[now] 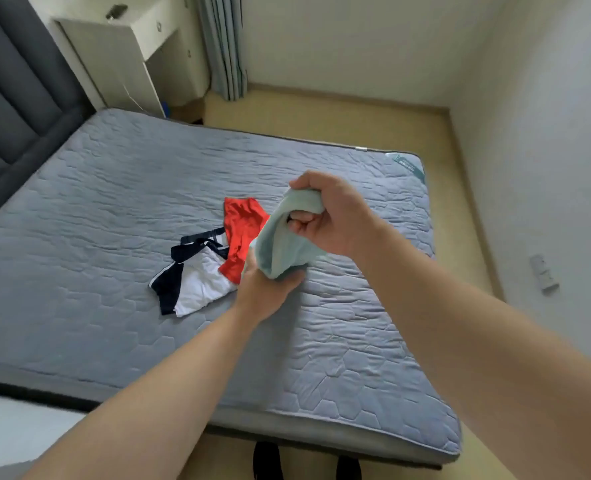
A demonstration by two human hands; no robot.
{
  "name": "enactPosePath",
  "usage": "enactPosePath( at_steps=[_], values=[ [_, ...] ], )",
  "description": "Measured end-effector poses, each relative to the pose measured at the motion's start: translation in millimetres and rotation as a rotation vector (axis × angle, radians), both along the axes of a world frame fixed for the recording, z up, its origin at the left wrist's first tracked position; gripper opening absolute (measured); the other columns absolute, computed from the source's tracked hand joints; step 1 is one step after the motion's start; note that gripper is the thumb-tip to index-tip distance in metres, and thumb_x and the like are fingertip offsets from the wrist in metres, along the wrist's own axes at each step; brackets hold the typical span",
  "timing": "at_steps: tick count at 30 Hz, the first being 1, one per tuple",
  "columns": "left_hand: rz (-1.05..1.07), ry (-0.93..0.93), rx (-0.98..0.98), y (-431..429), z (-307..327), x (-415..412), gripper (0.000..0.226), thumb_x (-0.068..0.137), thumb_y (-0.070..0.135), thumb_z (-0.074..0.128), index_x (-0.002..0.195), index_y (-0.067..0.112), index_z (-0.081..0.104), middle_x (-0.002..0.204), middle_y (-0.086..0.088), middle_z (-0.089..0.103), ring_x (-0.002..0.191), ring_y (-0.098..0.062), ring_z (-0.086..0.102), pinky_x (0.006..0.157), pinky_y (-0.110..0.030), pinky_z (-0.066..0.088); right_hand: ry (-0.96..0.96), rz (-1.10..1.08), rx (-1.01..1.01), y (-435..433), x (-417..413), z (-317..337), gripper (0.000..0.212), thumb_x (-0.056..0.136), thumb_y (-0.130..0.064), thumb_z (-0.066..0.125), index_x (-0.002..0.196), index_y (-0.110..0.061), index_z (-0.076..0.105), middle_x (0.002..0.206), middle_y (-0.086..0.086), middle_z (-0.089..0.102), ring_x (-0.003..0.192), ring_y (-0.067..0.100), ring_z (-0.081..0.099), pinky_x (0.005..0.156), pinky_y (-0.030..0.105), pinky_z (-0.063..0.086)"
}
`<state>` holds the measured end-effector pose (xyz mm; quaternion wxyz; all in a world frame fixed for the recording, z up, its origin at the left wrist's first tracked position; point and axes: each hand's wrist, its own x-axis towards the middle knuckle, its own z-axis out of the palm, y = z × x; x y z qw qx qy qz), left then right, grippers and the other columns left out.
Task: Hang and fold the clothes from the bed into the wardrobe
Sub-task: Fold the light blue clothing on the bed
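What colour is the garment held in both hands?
Pale mint green; the garment shows best in the head view.

Bare forearms; dark footwear

Both hands, left and right, grip a pale green cloth above the grey mattress.

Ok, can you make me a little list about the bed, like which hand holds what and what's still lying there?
held: pale green cloth, up over the mattress
right hand: grips the cloth's top end
left hand: grips the cloth's bottom end
still lying on bed: red garment; white and navy garment, touching each other
bed: grey quilted mattress, dark headboard
beside bed: white nightstand
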<state>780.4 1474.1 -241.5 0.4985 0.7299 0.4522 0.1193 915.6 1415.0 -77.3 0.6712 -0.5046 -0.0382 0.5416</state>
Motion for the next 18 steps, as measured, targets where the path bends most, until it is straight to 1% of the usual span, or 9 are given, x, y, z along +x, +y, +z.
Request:
enactPosePath(
  at_steps=[2,3,4,7,11,13,14,16,18],
  values=[
    [-0.015,-0.066,0.026,-7.1,25.5,13.9,0.041,0.073,0.054,0.082,0.097,0.063,0.051,0.083,0.042,0.06,0.078,0.027,0.051,0.062,0.005,0.035,-0.01,0.027,0.069,-8.0,-1.3,30.7,0.02,0.085,-0.007,0.063,0.073,-0.015,0.05,0.066,0.006,0.045,0.044,0.015,0.031,0.051,0.029,0.038],
    [-0.008,-0.079,0.025,-9.4,36.4,18.9,0.036,0.074,0.062,0.078,0.097,0.066,0.05,0.082,0.043,0.058,0.08,0.024,0.052,0.066,0.003,0.036,-0.024,0.038,0.097,-11.0,-2.6,43.9,0.02,0.085,-0.008,0.063,0.073,-0.015,0.049,0.067,0.006,0.045,0.045,0.015,0.03,0.051,0.029,0.037],
    [0.001,-0.081,0.013,-11.7,48.7,24.5,0.035,0.075,0.071,0.073,0.1,0.059,0.05,0.085,0.038,0.06,0.085,0.017,0.055,0.075,-0.002,0.038,-0.042,0.053,0.123,-15.3,-3.8,56.9,0.019,0.084,-0.008,0.064,0.073,-0.014,0.049,0.067,0.006,0.046,0.045,0.015,0.03,0.052,0.029,0.037],
    [0.038,-0.082,-0.068,-11.5,75.9,44.1,0.064,0.077,0.08,0.061,0.116,0.029,0.066,0.104,0.009,0.072,0.102,-0.015,0.068,0.093,-0.035,0.054,-0.116,0.125,0.204,-28.7,-4.7,90.4,0.018,0.083,-0.009,0.066,0.073,-0.013,0.053,0.067,0.007,0.049,0.046,0.015,0.034,0.051,0.029,0.039],
    [0.054,-0.153,-0.102,-14.0,106.8,59.8,0.048,0.088,0.068,0.059,0.109,0.026,0.07,0.098,0.001,0.075,0.089,-0.014,0.072,0.072,-0.03,0.058,-0.202,0.154,0.251,-48.6,-0.4,117.5,0.017,0.088,-0.012,0.066,0.074,-0.014,0.056,0.068,0.005,0.048,0.051,0.016,0.036,0.053,0.029,0.041],
    [0.061,-0.17,-0.141,-20.9,122.6,65.3,0.045,0.093,0.064,0.056,0.104,0.023,0.071,0.092,0.0,0.077,0.074,-0.008,0.072,0.052,-0.019,0.053,-0.229,0.157,0.261,-61.3,5.7,123.2,0.013,0.092,-0.021,0.067,0.082,-0.014,0.062,0.07,0.005,0.055,0.056,0.017,0.046,0.06,0.029,0.046],
    [0.063,-0.206,-0.115,-23.4,129.3,68.2,0.038,0.097,0.057,0.055,0.099,0.022,0.07,0.087,0.0,0.077,0.073,-0.013,0.073,0.054,-0.019,0.054,-0.25,0.154,0.264,-68.7,10.4,122.8,0.014,0.092,-0.028,0.068,0.089,-0.015,0.065,0.075,0.004,0.061,0.062,0.017,0.053,0.066,0.029,0.049],
    [0.048,-0.316,0.0,-27.0,145.8,72.8,0.023,0.098,0.044,0.058,0.089,0.024,0.066,0.076,0.002,0.076,0.081,-0.031,0.074,0.075,-0.043,0.063,-0.308,0.108,0.253,-82.1,25.1,115.5,0.021,0.09,-0.035,0.07,0.1,-0.017,0.068,0.09,0.004,0.069,0.078,0.017,0.062,0.076,0.033,0.052],
    [0.017,-0.385,0.113,-30.4,165.2,73.2,0.031,0.086,0.05,0.058,0.089,0.02,0.064,0.08,-0.004,0.076,0.083,-0.039,0.072,0.079,-0.059,0.059,-0.384,-0.01,0.185,-93.9,38.8,98.8,0.019,0.085,-0.025,0.067,0.103,-0.018,0.067,0.102,0.006,0.069,0.088,0.019,0.064,0.079,0.036,0.054]
  ],
)
